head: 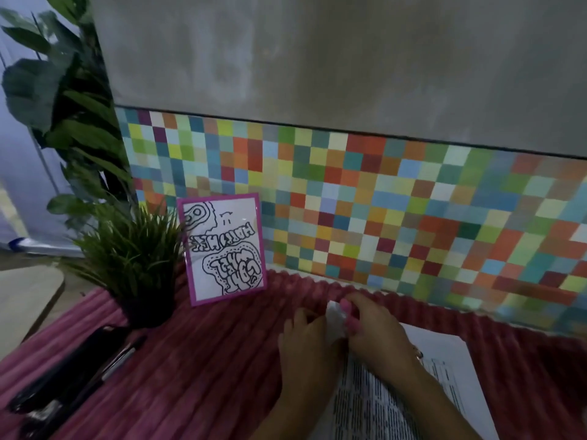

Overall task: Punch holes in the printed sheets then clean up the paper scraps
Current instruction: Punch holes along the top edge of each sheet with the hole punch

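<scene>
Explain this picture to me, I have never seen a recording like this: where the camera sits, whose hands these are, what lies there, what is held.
No machine here: a person wears one camera on the head, looking down at their own hands. The right hand pinches a small white piece of paper; the left hand lies against it, its grip hidden. Under the forearms lie the printed sheets on a red ribbed cloth. To the left stand a potted plant and a purple-framed drawing; nearer lie a black tool and a pen.
</scene>
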